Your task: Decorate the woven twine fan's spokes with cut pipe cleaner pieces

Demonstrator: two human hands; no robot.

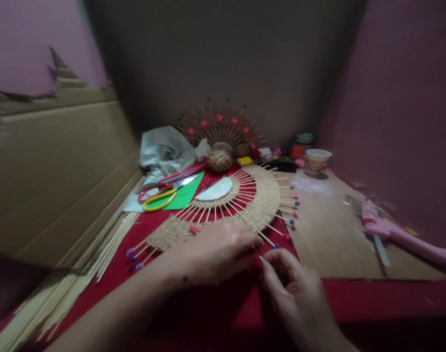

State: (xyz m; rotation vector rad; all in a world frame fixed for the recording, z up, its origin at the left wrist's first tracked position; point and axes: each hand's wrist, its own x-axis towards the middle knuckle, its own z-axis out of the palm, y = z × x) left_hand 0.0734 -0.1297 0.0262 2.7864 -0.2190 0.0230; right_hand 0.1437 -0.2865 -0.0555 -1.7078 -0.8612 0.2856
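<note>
A woven twine fan (267,193) with thin sticks lies on the red cloth, and pink, blue and purple balls tip several sticks. My left hand (223,249) rests over the fan's near edge, its fingers bent round a stick end. Just to its right, my right hand (296,288) pinches at the tip of a thin stick (257,253) between thumb and forefinger. A small dark red bit hangs by the fingertips, too blurred to make out. A pale half-round piece (215,189) sits at the fan's centre.
Red and yellow scissors (160,195) lie on green sheet at left, near loose sticks (113,239). A twine ball (219,160) and decorated fan (219,128) are behind. Right: cup (317,160), pink glue gun (402,232) on cardboard (325,234).
</note>
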